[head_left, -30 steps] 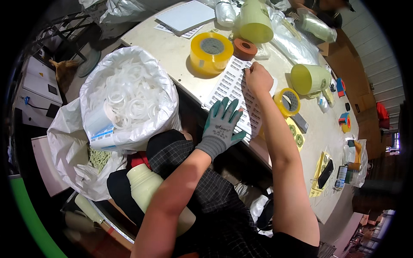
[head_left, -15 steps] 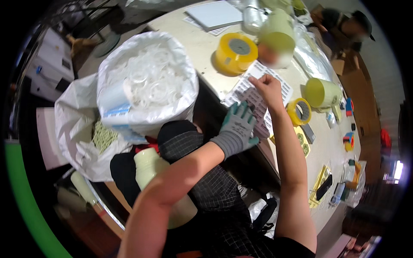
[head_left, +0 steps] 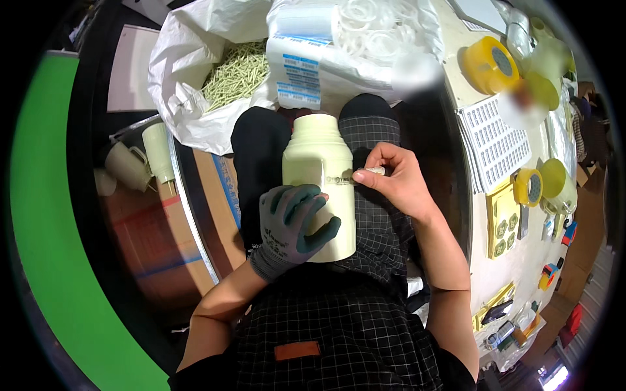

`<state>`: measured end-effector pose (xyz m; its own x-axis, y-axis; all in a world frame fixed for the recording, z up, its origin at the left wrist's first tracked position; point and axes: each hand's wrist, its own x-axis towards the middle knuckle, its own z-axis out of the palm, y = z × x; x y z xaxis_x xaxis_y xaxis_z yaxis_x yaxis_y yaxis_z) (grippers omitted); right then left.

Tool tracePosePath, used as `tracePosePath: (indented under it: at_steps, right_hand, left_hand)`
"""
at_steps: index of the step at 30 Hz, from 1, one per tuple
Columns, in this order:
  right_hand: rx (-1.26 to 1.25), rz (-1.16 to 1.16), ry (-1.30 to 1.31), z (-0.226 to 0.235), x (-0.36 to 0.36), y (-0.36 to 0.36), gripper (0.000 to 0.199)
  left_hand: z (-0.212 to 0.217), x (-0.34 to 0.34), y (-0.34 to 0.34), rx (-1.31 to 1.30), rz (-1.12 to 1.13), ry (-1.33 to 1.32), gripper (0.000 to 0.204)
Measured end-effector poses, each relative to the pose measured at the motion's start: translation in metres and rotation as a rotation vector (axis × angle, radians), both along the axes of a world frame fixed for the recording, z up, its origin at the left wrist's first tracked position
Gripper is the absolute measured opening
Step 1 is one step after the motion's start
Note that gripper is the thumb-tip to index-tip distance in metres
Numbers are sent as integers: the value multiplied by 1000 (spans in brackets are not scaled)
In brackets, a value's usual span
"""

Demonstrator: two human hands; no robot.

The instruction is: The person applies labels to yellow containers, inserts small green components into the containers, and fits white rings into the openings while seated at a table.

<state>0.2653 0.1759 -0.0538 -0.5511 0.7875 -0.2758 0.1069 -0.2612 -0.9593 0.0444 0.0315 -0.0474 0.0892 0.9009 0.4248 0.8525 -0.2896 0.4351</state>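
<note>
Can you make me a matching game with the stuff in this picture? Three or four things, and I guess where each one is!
Things:
1. pale bottle
2. small label
3. yellow tape roll
4. sheet of labels

Places:
A. on the table, far end
B. held on the lap by the gloved left hand
C. pinched in the bare right hand
D. flat at the table's near edge

Pairs: 1-B, 2-C, 3-A, 4-D

I'm counting one pale bottle (head_left: 319, 186) on the lap, two yellow tape rolls (head_left: 490, 64) on the worktop (head_left: 521, 260), one label sheet (head_left: 499, 140), two white bags (head_left: 189, 85), two jugs (head_left: 158, 152).
</note>
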Motion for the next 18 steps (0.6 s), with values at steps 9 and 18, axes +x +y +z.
tracePosePath:
  at_steps: [9,18]
  right_hand:
    - [130,52,-265,7,-23,-12,38]
    - [123,43,-317,6,-22,-8,39]
  left_hand:
    - [-30,3,-21,97,6,-146,57]
    - [-28,1,-15,137,-18,-130,60]
